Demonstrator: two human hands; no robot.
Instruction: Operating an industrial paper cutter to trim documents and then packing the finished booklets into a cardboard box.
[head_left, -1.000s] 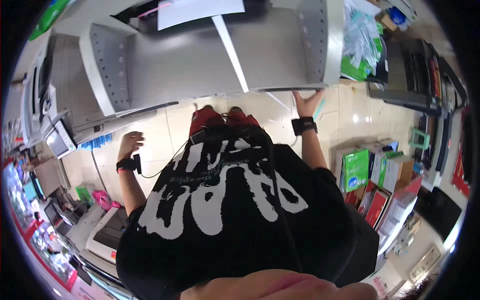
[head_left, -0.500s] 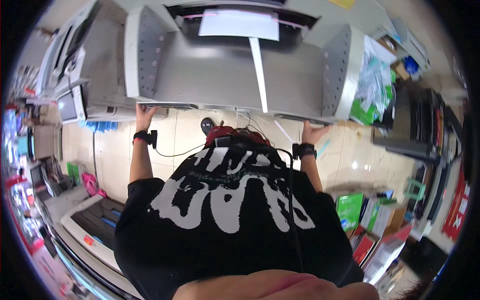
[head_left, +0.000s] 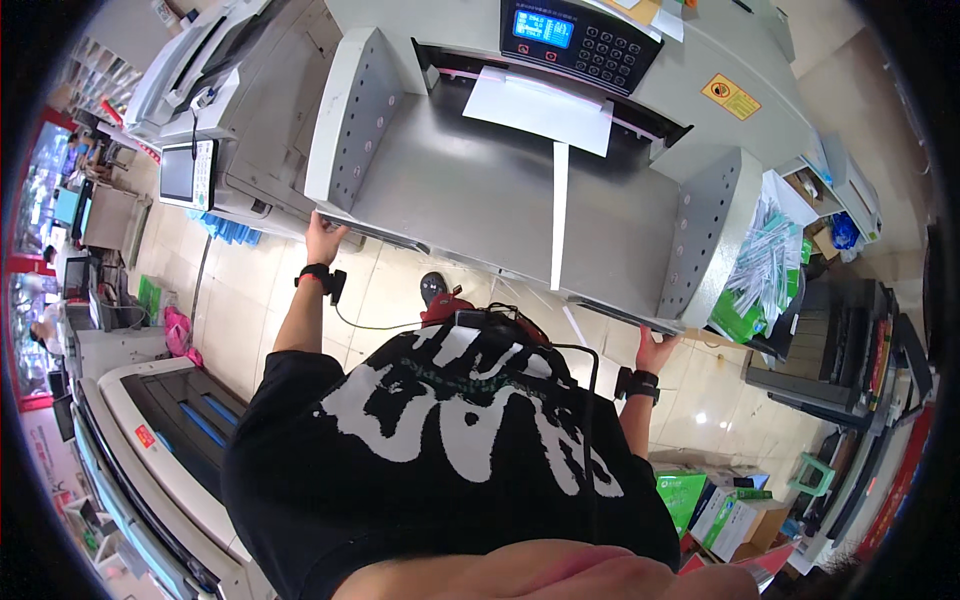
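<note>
Far left, well behind and out from the left hand, there's a pink bag (head_left: 179, 332), with a wide pale machine (head_left: 150, 440) nearer the body. A grey copier (head_left: 275, 140) sits just ahead and left of that hand. The left hand (head_left: 324, 240) is at the front left corner of a metal bed (head_left: 450, 180), thumb a bit apart from the fingers, touching near a dark strip (head_left: 385, 238) on the edge. Can't tell if it's actually gripping, the fingertips are partly hidden.

The bed itself spans between the hands, just ahead of both. On it, forward of the hands, lie a white sheet (head_left: 540, 112) and a narrow paper strip (head_left: 560, 215), with a control panel (head_left: 580, 42) farther ahead.

The right hand (head_left: 656, 352) is at the front right corner, thumb spread off; can't tell its grip either. Past it, ahead and right, is a heap of paper scraps (head_left: 765, 250).
</note>
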